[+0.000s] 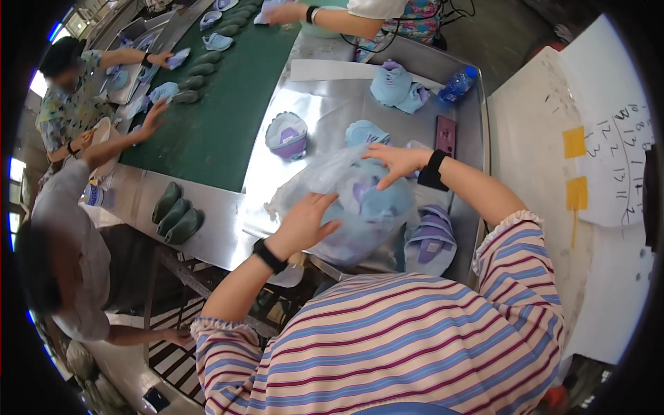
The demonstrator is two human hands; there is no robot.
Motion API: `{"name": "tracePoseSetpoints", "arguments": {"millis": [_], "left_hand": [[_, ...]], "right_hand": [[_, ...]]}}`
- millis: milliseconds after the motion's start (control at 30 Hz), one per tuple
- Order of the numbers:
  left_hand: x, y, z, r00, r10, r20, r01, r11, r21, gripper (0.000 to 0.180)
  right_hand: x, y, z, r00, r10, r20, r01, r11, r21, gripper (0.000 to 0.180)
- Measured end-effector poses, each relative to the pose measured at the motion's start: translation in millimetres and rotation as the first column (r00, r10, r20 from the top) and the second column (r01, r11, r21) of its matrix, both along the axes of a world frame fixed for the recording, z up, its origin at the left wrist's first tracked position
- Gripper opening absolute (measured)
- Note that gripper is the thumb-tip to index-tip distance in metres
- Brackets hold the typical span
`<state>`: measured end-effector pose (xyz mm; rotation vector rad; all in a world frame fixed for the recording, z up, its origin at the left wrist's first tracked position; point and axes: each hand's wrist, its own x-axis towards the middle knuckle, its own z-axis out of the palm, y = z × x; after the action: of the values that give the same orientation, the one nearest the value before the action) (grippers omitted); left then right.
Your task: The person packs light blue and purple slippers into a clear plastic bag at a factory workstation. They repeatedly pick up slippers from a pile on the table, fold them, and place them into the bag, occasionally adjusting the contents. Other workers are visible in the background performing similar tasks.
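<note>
A clear plastic bag [304, 181] bulges with light blue and purple shoe uppers [384, 200] on the metal table in front of me. My left hand [304, 223] lies against the bag's near left side, fingers stretched out. At the bag's far right, my right hand [398, 163] rests with thumb and fingers apart over the uppers. Both hands look open, without a grip on anything. Right of the bag is a nested stack of blue and purple uppers [430, 238]. Another nested stack [286, 135] stands beyond it to the left, and a loose blue upper [366, 131] lies just behind.
More uppers [395, 86] sit near a blue bottle [458, 84] and a dark red phone [446, 137]. A green conveyor belt [228, 124] carries shoes and dark lasts. Lasts [178, 214] also stand at its near end. Co-workers reach over the belt from the left and far side.
</note>
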<state>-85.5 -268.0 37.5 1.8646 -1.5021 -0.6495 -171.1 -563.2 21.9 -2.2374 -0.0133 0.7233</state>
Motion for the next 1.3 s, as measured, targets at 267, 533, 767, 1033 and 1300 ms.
{"name": "tracePoseSetpoints", "arguments": {"millis": [267, 533, 767, 1033, 1300], "left_hand": [[-2.1, -114.3, -46.1, 0.561, 0.441, -0.7, 0.025, 0.837, 0.547, 0.101], [11.8, -97.5, -73.3, -0.019, 0.555, -0.832, -0.419, 0.751, 0.51, 0.039], [30.1, -22.8, -12.2, -0.308, 0.126, -0.943, -0.62, 0.725, 0.3, 0.035], [114.5, 87.5, -19.3, -0.091, 0.104, -0.99, -0.652, 0.745, 0.138, 0.034], [82.9, 88.7, 63.9, 0.456, 0.177, -0.872, -0.751, 0.602, -0.27, 0.054]], "right_hand": [[-44.7, -7.9, -47.3, 0.97, -0.217, 0.112, 0.231, 0.963, -0.136, 0.057], [-56.7, 50.2, 27.8, 0.858, -0.358, 0.369, 0.236, 0.912, 0.336, 0.071], [-35.6, 85.7, 23.5, 0.646, -0.35, 0.678, 0.418, 0.906, 0.07, 0.063], [11.1, 44.9, 30.1, 0.752, -0.636, -0.174, 0.564, 0.484, 0.669, 0.045], [15.8, 30.9, 61.3, 0.807, -0.571, -0.148, 0.265, 0.128, 0.956, 0.042]]}}
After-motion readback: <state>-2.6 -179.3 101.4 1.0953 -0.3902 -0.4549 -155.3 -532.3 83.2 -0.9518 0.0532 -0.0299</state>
